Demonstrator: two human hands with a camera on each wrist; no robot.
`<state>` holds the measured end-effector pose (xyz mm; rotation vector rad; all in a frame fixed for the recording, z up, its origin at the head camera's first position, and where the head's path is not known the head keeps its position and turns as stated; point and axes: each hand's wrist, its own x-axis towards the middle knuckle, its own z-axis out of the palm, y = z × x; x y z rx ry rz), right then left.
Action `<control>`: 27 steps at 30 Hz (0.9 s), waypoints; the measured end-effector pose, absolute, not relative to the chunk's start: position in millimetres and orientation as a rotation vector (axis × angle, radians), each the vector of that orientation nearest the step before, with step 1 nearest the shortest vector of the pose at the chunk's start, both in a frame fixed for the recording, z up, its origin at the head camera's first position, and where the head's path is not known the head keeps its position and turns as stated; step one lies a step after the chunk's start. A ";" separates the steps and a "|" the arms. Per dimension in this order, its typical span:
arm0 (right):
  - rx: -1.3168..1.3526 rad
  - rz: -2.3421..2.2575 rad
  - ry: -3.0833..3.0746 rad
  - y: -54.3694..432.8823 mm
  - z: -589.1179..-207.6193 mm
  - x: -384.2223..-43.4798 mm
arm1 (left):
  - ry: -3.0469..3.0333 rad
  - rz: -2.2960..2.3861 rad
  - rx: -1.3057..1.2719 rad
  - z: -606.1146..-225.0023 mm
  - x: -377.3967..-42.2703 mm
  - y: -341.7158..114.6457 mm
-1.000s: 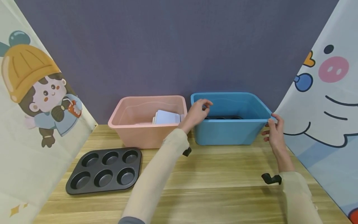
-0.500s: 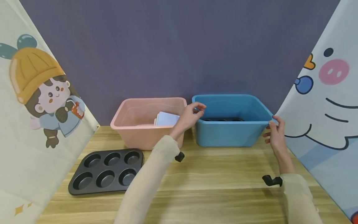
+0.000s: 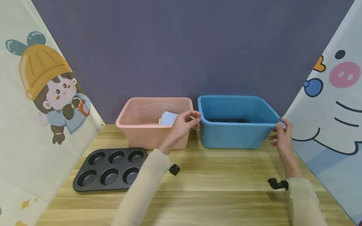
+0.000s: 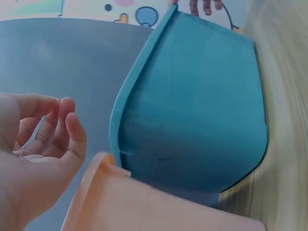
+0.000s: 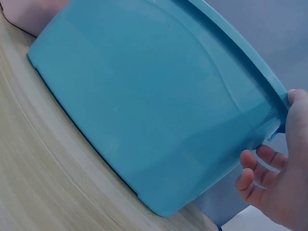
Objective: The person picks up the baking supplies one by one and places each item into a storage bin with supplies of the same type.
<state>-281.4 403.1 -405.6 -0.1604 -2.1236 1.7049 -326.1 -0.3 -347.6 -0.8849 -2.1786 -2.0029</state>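
Observation:
My left hand [image 3: 181, 126] hovers in front of the pink bin [image 3: 150, 138], near the gap between the bins. In the left wrist view its loosely curled fingers hold nothing. To the right stands the blue bin [image 3: 232, 136], with a dark muffin pan [image 3: 229, 121] partly visible inside behind the front wall. At that bin's right front corner, my right hand [image 3: 283, 139] pinches the rim between thumb and forefinger; the other fingers hang free below, as the right wrist view confirms. A pale blue flat-sided item [image 3: 169, 118] leans inside the pink bin, its kind unclear.
On the left of the wooden table [image 3: 220, 185] lies another black muffin pan [image 3: 109, 177], partly covered by the left sleeve. A dark grey cloth [image 3: 158, 47] stands behind both bins. Printed panels flank the table on each side.
My left hand has drawn back from above the blue bin, leftward and down to the pink bin's front. The right hand keeps its hold on the rim. The head view has shifted slightly.

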 end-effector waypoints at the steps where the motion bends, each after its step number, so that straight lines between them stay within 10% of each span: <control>1: -0.170 1.703 -2.124 405.3 -407.7 -282.5 | -2.167 -2.022 -0.879 -349.0 -325.0 -3.2; 27: -0.152 1.795 -2.051 403.0 -408.9 -284.3 | -2.474 -1.845 -0.893 -395.2 -301.6 -93.5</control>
